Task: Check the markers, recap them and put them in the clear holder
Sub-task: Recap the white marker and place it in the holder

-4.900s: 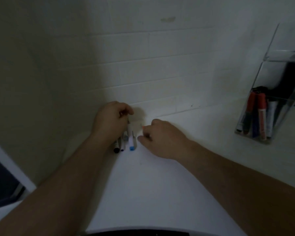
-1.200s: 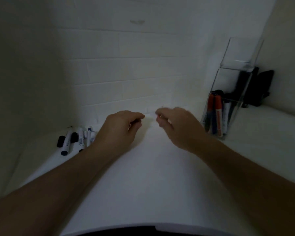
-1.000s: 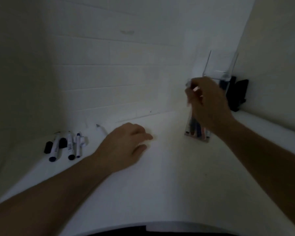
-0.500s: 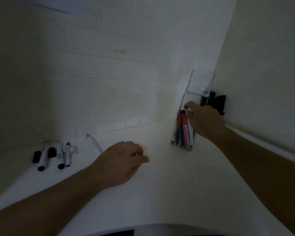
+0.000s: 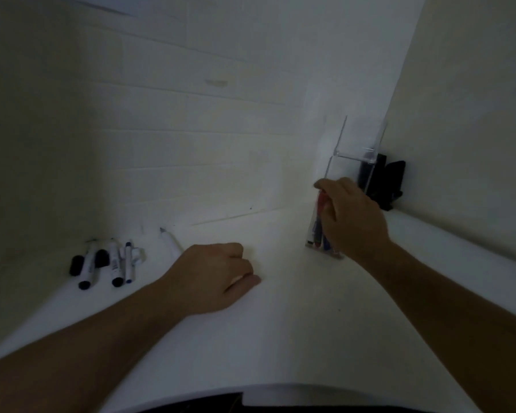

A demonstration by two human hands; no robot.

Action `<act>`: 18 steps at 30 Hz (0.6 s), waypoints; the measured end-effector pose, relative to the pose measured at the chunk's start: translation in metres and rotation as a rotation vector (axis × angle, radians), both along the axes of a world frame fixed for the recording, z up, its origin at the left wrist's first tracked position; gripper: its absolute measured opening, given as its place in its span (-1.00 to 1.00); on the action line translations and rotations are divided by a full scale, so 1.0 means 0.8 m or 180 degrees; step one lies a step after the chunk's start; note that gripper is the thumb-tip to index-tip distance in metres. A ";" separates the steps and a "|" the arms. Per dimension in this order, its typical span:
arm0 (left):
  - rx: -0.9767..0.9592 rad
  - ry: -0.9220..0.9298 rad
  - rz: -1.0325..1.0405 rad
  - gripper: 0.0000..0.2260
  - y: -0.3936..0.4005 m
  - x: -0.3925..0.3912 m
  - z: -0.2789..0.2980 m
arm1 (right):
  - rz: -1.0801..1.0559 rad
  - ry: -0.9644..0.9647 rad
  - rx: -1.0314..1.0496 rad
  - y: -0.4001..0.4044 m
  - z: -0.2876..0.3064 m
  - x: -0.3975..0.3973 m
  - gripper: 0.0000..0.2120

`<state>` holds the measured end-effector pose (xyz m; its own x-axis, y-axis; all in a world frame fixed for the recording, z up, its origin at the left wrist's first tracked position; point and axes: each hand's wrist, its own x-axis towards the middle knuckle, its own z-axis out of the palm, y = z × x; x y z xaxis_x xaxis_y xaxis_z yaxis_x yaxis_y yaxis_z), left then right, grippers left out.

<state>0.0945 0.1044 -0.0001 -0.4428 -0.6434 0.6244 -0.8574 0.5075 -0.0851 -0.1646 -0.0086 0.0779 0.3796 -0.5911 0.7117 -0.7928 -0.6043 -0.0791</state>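
The clear holder [image 5: 352, 158] stands at the back right near the wall corner, with red and blue markers [image 5: 320, 216] upright inside. My right hand [image 5: 352, 222] is in front of it, fingers bent at the marker tops; whether they grip one is hidden. My left hand [image 5: 215, 278] rests on the white table as a loose fist with nothing seen in it. A white marker [image 5: 170, 241] lies just behind it, grey tip pointing away. At the far left lie two dark-ended white markers [image 5: 87, 269] [image 5: 115, 268], a thin blue pen [image 5: 128, 263] and loose black caps [image 5: 77, 265].
A black object [image 5: 388, 183] stands behind the holder against the right wall. White tiled wall [image 5: 191, 144] runs along the back of the table. The table's near edge [image 5: 251, 389] curves just below my forearms.
Since 4.9 s ago my hands left the marker group. My right hand carried a marker to the holder and lowered it in; my left hand settled on the table.
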 end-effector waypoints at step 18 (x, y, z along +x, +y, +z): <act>-0.0337 0.2495 0.1727 -0.63 0.019 0.159 0.073 | 0.1669 0.0745 0.1454 0.054 -0.106 0.263 -0.68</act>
